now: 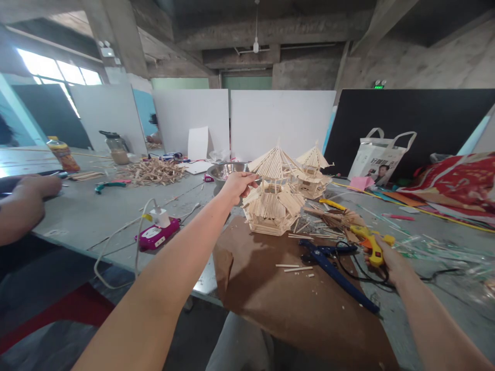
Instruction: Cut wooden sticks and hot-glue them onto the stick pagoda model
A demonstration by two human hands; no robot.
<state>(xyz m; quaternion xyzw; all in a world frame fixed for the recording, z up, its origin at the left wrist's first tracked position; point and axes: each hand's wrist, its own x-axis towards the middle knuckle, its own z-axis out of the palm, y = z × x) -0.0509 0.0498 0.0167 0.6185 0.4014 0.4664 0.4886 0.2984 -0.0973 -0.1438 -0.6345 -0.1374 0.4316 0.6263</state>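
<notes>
My left hand [237,184] is raised over the table, fingers pinched shut against the left eave of a two-tier pagoda model made of wooden sticks [273,198]. What the pinch holds is too small to name. A smaller stick pagoda [312,175] stands just behind the first. My right hand [381,253] rests on the table to the right, wrapped around a yellow glue gun [372,245] with a black cord. The big model stands at the far edge of a brown cardboard sheet [270,288].
Blue-handled cutters [336,268] and loose sticks [296,268] lie on the cardboard. A pink power strip [157,233], a stick pile [154,172], a metal bowl [224,170] and a white tote bag [379,154] are about. Another person's arm [23,203] rests at the left.
</notes>
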